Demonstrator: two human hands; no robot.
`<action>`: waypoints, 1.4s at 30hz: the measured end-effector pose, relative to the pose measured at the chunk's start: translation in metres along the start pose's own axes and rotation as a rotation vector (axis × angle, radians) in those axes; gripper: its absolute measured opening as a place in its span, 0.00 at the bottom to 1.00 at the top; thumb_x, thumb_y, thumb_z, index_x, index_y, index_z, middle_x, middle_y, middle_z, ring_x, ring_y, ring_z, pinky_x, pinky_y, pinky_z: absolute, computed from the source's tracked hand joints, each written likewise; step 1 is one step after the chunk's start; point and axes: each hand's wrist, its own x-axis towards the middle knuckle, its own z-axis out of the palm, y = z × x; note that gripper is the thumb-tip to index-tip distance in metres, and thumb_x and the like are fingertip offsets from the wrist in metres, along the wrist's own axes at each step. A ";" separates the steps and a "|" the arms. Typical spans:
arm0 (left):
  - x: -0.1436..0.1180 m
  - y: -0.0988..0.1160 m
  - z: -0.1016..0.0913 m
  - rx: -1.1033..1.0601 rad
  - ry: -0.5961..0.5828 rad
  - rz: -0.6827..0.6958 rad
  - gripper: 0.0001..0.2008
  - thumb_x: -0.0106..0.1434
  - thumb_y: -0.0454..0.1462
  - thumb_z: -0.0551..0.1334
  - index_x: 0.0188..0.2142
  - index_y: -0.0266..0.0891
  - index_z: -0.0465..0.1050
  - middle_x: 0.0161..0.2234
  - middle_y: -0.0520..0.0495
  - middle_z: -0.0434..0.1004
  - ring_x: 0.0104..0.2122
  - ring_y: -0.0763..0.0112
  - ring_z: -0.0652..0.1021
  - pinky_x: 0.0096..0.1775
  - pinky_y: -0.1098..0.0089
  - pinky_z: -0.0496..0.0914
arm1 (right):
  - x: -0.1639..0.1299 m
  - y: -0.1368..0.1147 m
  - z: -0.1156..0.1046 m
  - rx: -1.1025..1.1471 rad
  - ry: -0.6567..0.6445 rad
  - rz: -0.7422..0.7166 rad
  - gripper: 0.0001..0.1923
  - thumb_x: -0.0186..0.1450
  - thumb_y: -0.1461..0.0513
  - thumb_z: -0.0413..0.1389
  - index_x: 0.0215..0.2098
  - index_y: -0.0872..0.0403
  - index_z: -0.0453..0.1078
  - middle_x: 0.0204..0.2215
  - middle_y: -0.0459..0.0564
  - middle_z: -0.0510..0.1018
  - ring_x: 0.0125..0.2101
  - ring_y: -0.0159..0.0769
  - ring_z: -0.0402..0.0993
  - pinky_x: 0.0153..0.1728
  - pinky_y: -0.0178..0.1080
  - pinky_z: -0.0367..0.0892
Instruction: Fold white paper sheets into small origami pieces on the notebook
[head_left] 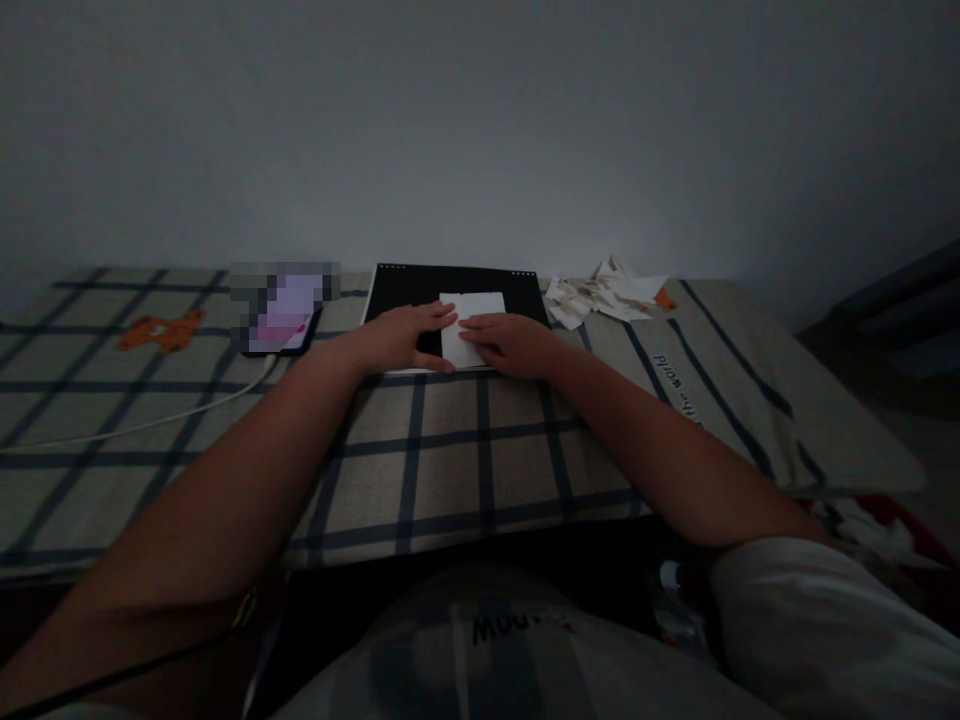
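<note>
A small white sheet of paper (472, 304) lies on a black pad (420, 285) that has a row of holes along its far edge. My left hand (409, 335) rests palm down at the paper's left edge, its fingers stretched and the thumb apart. From the right, my right hand (514, 343) lies over the paper's right side with its fingers extended onto it. Both hands touch the paper, and neither grips it. Part of the sheet is hidden under the fingers.
A phone (281, 310) with a white charging cable (217, 403) lies left of the pad, beside an orange cutout (161, 330). Crumpled paper scraps (607, 292) sit to its right. A checked tablecloth (450, 460) covers the table, which stands against a wall (465, 130).
</note>
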 end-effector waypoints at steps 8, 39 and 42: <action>0.001 -0.002 0.004 -0.056 0.020 -0.002 0.41 0.76 0.58 0.56 0.79 0.39 0.58 0.80 0.40 0.52 0.79 0.53 0.56 0.77 0.53 0.51 | 0.000 -0.003 -0.003 -0.024 -0.037 0.019 0.24 0.77 0.64 0.53 0.68 0.60 0.75 0.70 0.63 0.75 0.70 0.48 0.72 0.72 0.53 0.66; 0.005 -0.013 0.017 -0.077 0.147 0.063 0.36 0.75 0.54 0.60 0.75 0.38 0.67 0.77 0.41 0.60 0.77 0.56 0.63 0.76 0.57 0.56 | 0.000 0.001 0.004 -0.061 -0.005 -0.035 0.26 0.78 0.62 0.50 0.70 0.60 0.73 0.72 0.64 0.72 0.70 0.51 0.71 0.71 0.57 0.66; 0.005 -0.016 0.018 -0.081 0.147 0.064 0.37 0.75 0.57 0.58 0.75 0.39 0.67 0.77 0.41 0.60 0.77 0.55 0.63 0.76 0.55 0.56 | 0.001 0.003 0.004 -0.040 -0.004 -0.046 0.25 0.78 0.62 0.50 0.70 0.58 0.73 0.72 0.62 0.73 0.70 0.49 0.72 0.71 0.55 0.66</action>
